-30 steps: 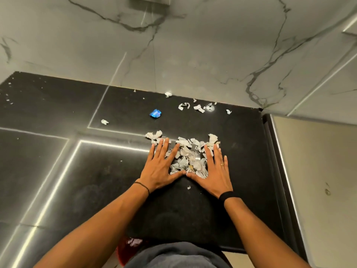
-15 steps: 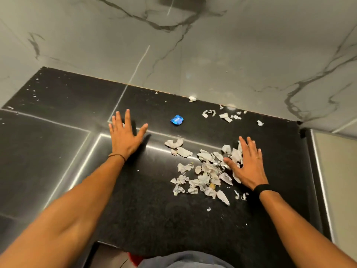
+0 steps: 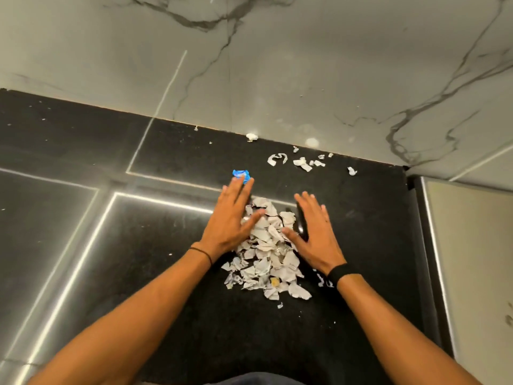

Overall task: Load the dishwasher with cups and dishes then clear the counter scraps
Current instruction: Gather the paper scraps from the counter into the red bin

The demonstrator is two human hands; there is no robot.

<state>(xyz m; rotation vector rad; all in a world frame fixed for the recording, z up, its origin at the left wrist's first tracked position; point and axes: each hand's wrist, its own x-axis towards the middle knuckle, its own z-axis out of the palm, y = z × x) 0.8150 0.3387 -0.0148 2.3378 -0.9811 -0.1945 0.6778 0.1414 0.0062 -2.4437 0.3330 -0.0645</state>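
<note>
Where a black speckled counter [image 3: 361, 218] meets a grey marble-veined wall [image 3: 277, 65], two bare forearms reach forward from the bottom of the view. Between the hands lies a heap of torn white paper scraps [image 3: 266, 262], near the middle of the counter and stretching back towards the person.

The left hand [image 3: 230, 220] is spread flat with straight fingers and grips nothing. It lies along the left side of the heap, with its thumb resting on the top pieces. Its fingertips reach the near edge of a small crumpled blue wrapper [image 3: 241, 175] that sits just beyond the heap. Whether they touch it cannot be told. A thin dark cord [image 3: 202, 252] circles this wrist.

The right hand [image 3: 316, 232] is also flat and relaxed, its fingers straight and together, and it holds nothing. It lies along the right side of the heap, with its thumb pointing in at the paper. A wide black band [image 3: 337, 273] wraps this wrist.

Further back, close to the wall, a few loose white scraps [image 3: 302, 162] lie scattered, well apart from the heap. Tiny white flecks dot the left part of the counter. Bright strips of light are reflected across the counter's glossy surface on the left.
</note>
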